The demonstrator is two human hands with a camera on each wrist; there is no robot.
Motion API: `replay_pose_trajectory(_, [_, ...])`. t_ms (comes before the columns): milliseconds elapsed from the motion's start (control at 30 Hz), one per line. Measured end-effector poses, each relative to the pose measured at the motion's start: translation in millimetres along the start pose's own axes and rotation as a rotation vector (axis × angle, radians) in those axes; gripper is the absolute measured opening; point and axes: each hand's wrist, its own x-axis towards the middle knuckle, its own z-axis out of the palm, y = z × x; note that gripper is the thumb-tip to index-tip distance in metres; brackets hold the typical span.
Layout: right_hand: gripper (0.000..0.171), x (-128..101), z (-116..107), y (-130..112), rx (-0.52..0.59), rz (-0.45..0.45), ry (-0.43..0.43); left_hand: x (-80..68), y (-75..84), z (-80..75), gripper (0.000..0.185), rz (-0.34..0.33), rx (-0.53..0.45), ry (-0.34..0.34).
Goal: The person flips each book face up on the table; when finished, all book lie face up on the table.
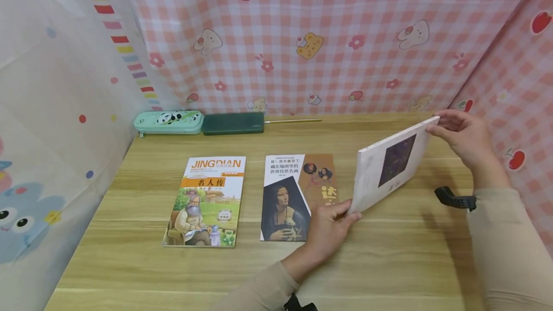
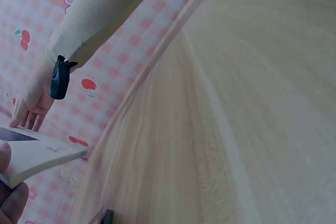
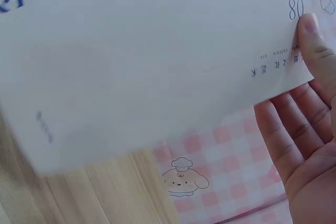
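Note:
A white book (image 1: pixel 389 167) with a dark square picture on its cover is held tilted above the right side of the table. My left hand (image 1: pixel 330 227) pinches its near lower corner between thumb and fingers. At the far upper corner my right hand (image 1: pixel 464 140) grips the edge. In the right wrist view the book's other, mostly blank white side (image 3: pixel 157 77) shows, the thumb lying over it near a printed "08". Left of the hands, a book with a portrait of a woman (image 1: pixel 285 205) lies flat, partly behind the left hand. Farther left lies a JINGDIAN book (image 1: pixel 205 205).
Along the table's back edge stand a mint panda pencil case (image 1: pixel 168 123), a dark green case (image 1: pixel 233 124) and a thin golden stick (image 1: pixel 294 121). Pink checked cloth (image 1: pixel 276 37) hangs behind and at the right. Black wrist straps (image 1: pixel 455 199) are on both sleeves.

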Motion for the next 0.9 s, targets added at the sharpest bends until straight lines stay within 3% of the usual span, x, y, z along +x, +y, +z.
replay_pose_trajectory(167, [0.032,3,2,-1,-0.056,0.025,-0.014,-2.6,0.1,3.7,0.031,-0.01,0.011,-0.04])
replay_pose_trajectory(433, [0.051,7,11,3,-0.136,0.032,-0.053,-7.0,1.3,10.5,0.029,-0.109,-0.061,-0.091])
replay_pose_trajectory(667, [0.051,13,21,16,-0.149,-0.03,-0.104,-14.5,-1.0,19.1,0.028,-0.179,-0.076,-0.125])
replay_pose_trajectory(900, [0.057,17,33,26,-0.176,-0.019,-0.171,-18.5,-3.1,23.5,0.027,-0.255,-0.086,-0.14])
